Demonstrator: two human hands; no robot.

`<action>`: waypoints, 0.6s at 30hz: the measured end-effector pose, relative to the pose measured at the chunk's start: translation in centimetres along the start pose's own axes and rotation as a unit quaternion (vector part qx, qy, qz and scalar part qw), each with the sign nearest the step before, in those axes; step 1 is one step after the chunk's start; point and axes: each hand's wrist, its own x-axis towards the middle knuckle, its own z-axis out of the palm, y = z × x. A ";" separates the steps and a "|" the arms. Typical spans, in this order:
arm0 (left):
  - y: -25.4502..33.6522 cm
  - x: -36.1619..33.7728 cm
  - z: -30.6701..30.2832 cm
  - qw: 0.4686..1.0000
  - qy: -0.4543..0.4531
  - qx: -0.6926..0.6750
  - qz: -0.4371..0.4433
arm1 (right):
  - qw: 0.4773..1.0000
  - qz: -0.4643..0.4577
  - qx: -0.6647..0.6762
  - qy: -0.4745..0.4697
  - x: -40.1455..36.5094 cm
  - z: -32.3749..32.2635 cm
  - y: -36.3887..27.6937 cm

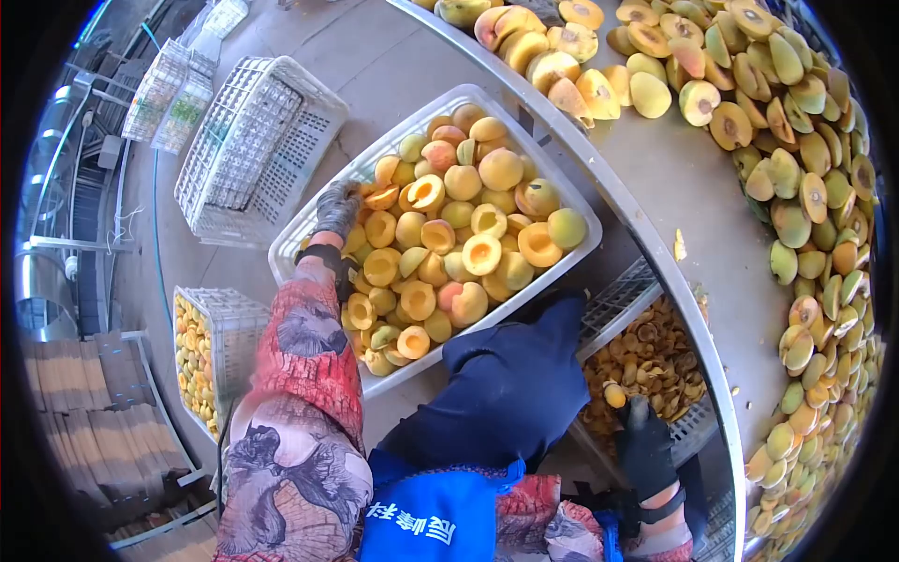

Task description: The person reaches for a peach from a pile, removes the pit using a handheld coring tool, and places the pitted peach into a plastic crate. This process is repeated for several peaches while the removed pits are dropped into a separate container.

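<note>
My left hand [338, 208], in a grey glove, is closed over the left rim of a white plastic crate [585, 245]. The crate is full of peach halves [482, 253] and some whole-looking peaches; several halves show hollow centres. It lies across my dark-clad knee. Low on the right, my right hand [646, 440], in a black glove, reaches over a second crate [695, 426] of brownish pits and scraps [646, 351]. Its fingers look apart. A small yellow-orange fruit piece [614, 395] sits just beyond the fingertips, apparently not gripped.
A metal-edged table [674, 187] curves along the right, heaped with cut peaches [815, 187]. Stacked empty-looking white crates [257, 145] stand on the floor at upper left. Another crate [234, 323] of yellow fruit is below them, beside stacked cardboard [98, 421].
</note>
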 end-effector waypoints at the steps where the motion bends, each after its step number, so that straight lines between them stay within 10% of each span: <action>1: 0.1 0.2 0.1 1.000 -0.003 0.001 -0.005 | 1.000 -0.010 0.008 0.003 0.1 0.0 0.0; 18: -1.9 1.4 0.8 0.992 -0.040 0.103 0.060 | 0.993 -0.071 0.010 0.094 -0.2 -0.5 -0.3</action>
